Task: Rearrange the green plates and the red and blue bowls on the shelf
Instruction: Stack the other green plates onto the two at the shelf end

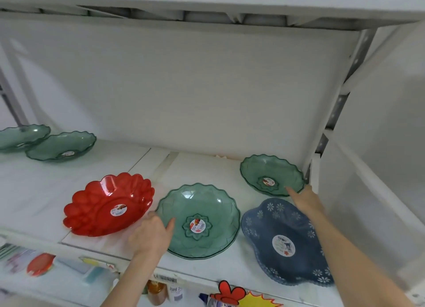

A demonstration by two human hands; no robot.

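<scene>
A red scalloped bowl (108, 205) sits front left on the white shelf (34, 191). Beside it lies a green plate (200, 221), and my left hand (151, 233) grips that plate's left rim, thumb inside. A blue bowl (285, 242) with white flowers sits front right. Behind it stands another green plate (272, 174); my right hand (303, 201) reaches over the blue bowl and touches this plate's near rim with the fingertips. Two more green plates (62, 145) (20, 136) rest overlapping at the far left.
The shelf's back panel (184, 88) and right upright (331, 113) close off the space. An upper shelf (207, 3) hangs overhead. Below the front edge are price tags, a red cartoon sign (230, 293) and bottles (158, 293) on a lower level.
</scene>
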